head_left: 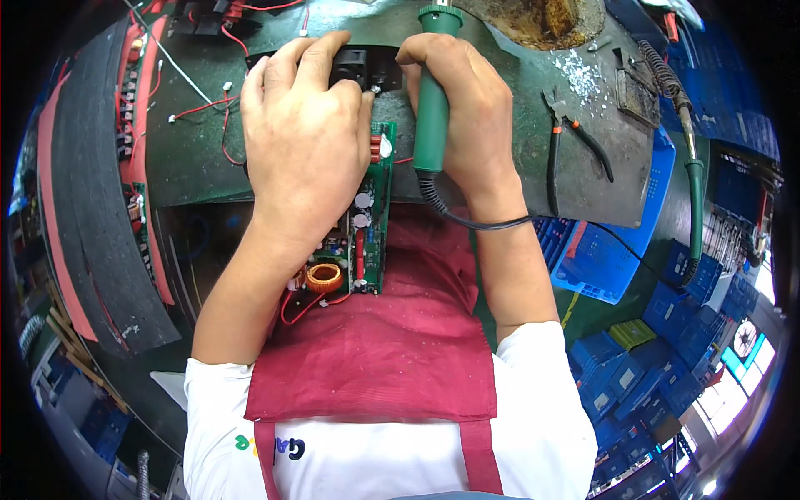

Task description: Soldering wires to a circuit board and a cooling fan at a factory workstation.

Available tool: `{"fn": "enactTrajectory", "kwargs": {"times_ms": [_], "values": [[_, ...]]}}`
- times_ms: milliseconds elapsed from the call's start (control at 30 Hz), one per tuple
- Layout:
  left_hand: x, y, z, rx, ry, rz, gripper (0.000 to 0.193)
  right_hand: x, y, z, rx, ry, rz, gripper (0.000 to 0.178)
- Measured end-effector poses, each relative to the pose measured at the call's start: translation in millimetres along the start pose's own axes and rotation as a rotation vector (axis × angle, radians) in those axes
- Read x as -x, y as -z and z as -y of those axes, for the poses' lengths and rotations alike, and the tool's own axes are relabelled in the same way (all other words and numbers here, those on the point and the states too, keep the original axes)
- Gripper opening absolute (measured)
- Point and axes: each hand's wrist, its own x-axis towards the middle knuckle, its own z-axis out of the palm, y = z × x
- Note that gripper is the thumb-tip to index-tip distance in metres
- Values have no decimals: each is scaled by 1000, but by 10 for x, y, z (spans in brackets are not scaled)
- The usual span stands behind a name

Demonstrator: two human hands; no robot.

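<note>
My right hand (477,112) is wrapped round the green handle of a soldering iron (431,125). Its metal end points away from me, and a black cord trails from its near end past my wrist. My left hand (307,137) is closed over the far part of a green circuit board (379,187), its fingers hiding much of it. The board's near end reaches past the bench edge over my apron, with a copper-wound coil (324,277) there. Beyond the board, by my left fingertips, lie a black panel (383,60) and a black socket (350,65).
Black-handled cutters (575,146) lie on the bench at right, near whitish scraps (581,77). A second green-handled iron (694,200) stands farther right, beside a blue basket (617,262). More boards line a dark foam strip (100,183) at left. Red wires (200,108) lie loose.
</note>
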Motion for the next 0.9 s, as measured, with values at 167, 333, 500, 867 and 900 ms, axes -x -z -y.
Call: {"fn": "enactTrajectory", "kwargs": {"times_ms": [167,333,500,867,900], "values": [[-1,5,0,-2,-3,-7,18,2,-5,-7,-12,3,6,28],[-7,-23,2,3,-11,-13,18,7,-10,-32,-17,6,10,28],[15,-50,15,54,7,-22,18,11,-8,-27,-13,12,14,30],[76,133,219,224,-74,70,23,1,12,30,-44,32,26,29],[94,229,251,245,-98,125,25,18,23,32,-32,19,30,29]]}}
